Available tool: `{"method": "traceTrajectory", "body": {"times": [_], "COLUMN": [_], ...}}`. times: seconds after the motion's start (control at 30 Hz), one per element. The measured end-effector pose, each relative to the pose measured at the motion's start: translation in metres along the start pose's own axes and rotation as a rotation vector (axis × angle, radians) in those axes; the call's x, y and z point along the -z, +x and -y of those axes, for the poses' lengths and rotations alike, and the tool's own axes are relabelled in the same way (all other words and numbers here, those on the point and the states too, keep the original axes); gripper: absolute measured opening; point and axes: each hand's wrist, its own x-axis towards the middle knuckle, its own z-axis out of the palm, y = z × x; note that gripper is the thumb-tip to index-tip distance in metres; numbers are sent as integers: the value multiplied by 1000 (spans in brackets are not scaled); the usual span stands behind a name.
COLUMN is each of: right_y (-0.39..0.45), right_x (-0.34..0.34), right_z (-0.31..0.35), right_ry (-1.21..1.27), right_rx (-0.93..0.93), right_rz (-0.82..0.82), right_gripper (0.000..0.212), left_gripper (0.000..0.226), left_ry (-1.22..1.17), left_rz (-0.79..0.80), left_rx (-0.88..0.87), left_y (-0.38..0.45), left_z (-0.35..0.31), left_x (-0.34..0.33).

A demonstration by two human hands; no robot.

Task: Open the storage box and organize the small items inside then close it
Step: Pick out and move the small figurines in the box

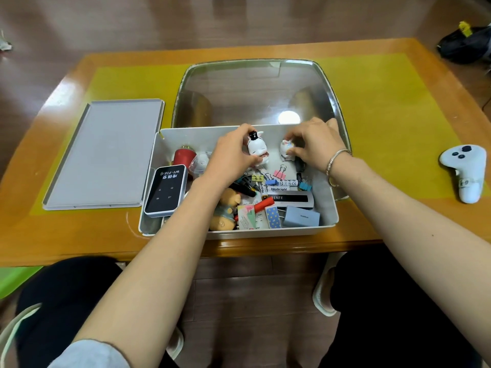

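1. Head view: your left hand [229, 155] grips a white figurine [255, 147], and your right hand [313, 144] pinches a smaller figurine [287, 150].
2. Both sit at the back of the open box [325, 208], frame centre.
3. The lid [106, 152] lies left of the box on the table [385, 128].

Box floor [317, 187] partly under clutter

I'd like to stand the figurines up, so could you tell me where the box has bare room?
Bare floor lies along the far wall of the box, behind the red cup, and between the two figurines. The near half, around the plush bear, is crowded.
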Motion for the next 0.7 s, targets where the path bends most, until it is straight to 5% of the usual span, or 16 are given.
{"method": "traceTrajectory", "body": {"times": [0.7], "right_y": [-4], "right_x": [-2], "right_z": [6], "right_ry": [-198], "right_rx": [-59], "right_rz": [-84], "right_gripper": [23], "left_gripper": [38], "left_ry": [99], "left_rz": [-201], "left_rx": [-15], "left_y": [-4], "left_z": [8], "left_x": [-19]}}
